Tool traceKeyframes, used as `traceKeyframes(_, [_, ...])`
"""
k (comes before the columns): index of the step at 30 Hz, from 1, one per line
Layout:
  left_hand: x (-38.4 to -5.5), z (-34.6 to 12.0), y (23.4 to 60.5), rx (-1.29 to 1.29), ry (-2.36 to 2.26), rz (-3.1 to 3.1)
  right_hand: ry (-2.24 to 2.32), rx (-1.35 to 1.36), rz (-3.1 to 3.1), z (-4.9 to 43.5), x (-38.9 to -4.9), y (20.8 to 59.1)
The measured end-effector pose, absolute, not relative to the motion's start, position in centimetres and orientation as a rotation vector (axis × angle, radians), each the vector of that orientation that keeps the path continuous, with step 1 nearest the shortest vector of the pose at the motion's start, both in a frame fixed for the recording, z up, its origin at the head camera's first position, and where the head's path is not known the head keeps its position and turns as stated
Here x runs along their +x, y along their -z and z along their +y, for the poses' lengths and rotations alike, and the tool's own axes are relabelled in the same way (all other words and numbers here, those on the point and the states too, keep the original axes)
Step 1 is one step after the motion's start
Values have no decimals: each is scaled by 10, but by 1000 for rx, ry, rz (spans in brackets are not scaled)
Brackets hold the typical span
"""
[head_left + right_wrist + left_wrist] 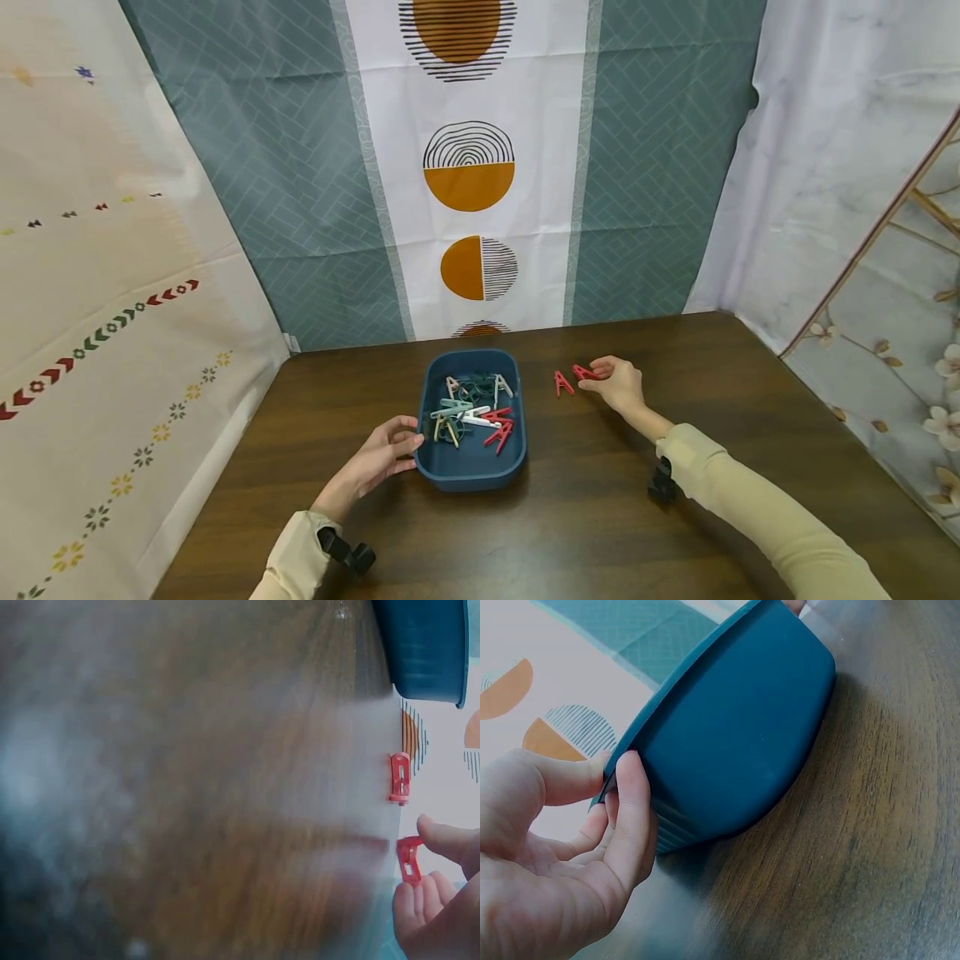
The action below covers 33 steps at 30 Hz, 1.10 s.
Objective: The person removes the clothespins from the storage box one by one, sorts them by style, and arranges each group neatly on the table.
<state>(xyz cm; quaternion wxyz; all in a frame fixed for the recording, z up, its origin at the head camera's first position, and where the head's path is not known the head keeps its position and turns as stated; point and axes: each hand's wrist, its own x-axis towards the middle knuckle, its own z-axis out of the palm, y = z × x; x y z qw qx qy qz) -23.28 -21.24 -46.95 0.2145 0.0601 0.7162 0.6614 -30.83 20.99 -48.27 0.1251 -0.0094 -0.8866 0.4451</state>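
A dark blue plastic tub (pixel 471 483) stands on the table, holding several clothespins. Among them are red clothespins (pixel 500 435), a white clothespin (pixel 480 421) and a pale teal clothespin (pixel 450 408). My left hand (pixel 378 457) grips the tub's left rim, its thumb inside and fingers against the outer wall in the left wrist view. Right of the tub, my right hand (pixel 618 385) pinches a red clothespin (pixel 409 859) between thumb and fingertips, low over the tabletop. Another red clothespin (pixel 563 383) lies between that hand and the tub.
The brown wooden table (pixel 600 533) extends around the tub on all sides. A patterned curtain (pixel 645 167) hangs behind the far edge, with printed cloths at left and right. Each wrist wears a small black camera (pixel 352 554).
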Motion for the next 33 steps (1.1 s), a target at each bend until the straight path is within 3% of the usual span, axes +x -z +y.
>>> traceKeyframes(18, [-233, -211, 469, 163, -1855, 1954, -1310, 2, -2615, 201, -304, 478])
traceKeyframes(33, [-233, -211, 468, 175, -1868, 1930, -1552, 382, -2527, 171, -298, 453])
